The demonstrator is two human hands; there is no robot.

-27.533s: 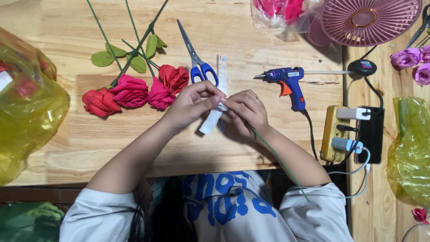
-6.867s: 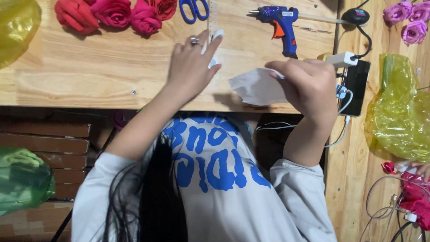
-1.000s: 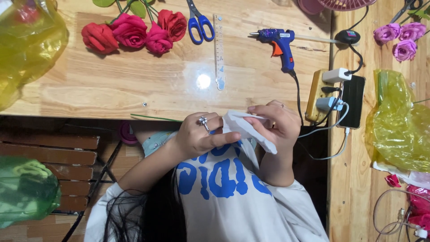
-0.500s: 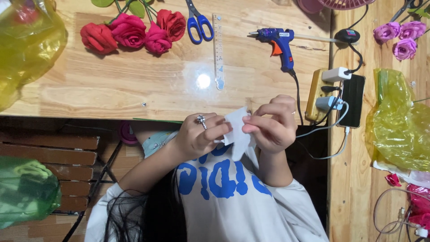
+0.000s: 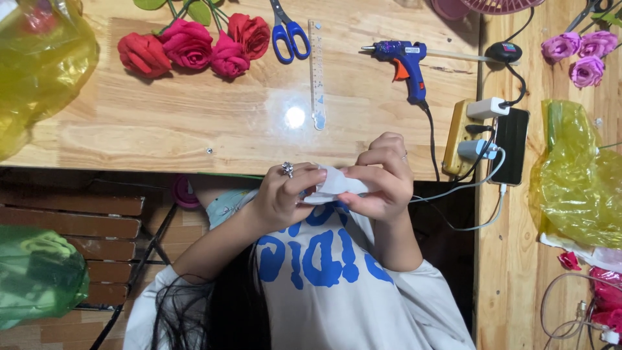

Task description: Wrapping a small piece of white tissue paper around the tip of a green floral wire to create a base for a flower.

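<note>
Both my hands are raised just in front of the wooden table's (image 5: pixel 162 136) near edge, pinching a small piece of white paper (image 5: pixel 338 184) between them. My left hand (image 5: pixel 285 193), with a ring on one finger, grips the paper's left end. My right hand (image 5: pixel 383 176) closes its fingers over the right end. The paper is folded and bunched, partly hidden by my fingers. Below the hands is my white shirt with blue print.
On the table lie red roses (image 5: pixel 194 45), blue-handled scissors (image 5: pixel 289 32), a clear ruler (image 5: pixel 316 72) and a blue glue gun (image 5: pixel 403 59). A power strip (image 5: pixel 461 137) and phone (image 5: pixel 512 146) sit right. Yellow plastic bags (image 5: pixel 575 176) flank the table; purple roses (image 5: pixel 578 54) far right.
The paper, spread out as a larger sheet a second ago, is now bunched smaller between my hands. My right hand has moved in closer to my left.
</note>
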